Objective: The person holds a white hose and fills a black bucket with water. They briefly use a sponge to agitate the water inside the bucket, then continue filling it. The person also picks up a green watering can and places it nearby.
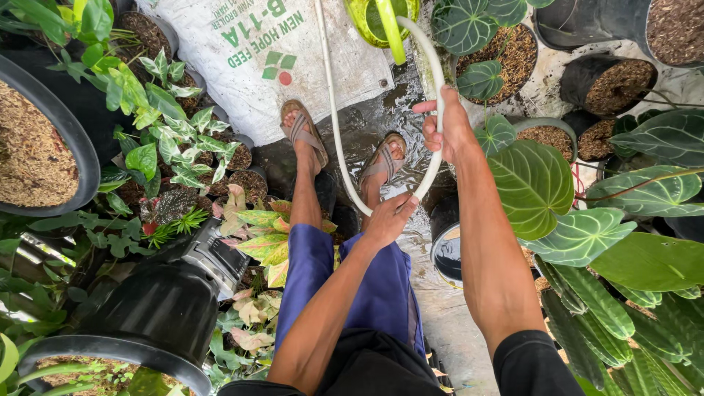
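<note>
A pale cream hose (pixel 334 110) loops down in front of me over wet ground. My right hand (pixel 449 128) grips the right side of the loop, fingers wrapped around it. My left hand (pixel 389 218) holds the bottom bend of the loop, just above my blue-trousered knees. The hose's upper end reaches a lime-green watering can (pixel 381 20) at the top. My sandalled feet (pixel 304 136) stand below it.
A white printed sack (pixel 257 59) lies on the ground ahead. Black pots of mulch (pixel 609 84) and large veined leaves (pixel 532 183) crowd the right. Potted foliage (pixel 169 139) and big black pots (pixel 158 308) fill the left. A narrow wet concrete strip (pixel 455 323) runs between.
</note>
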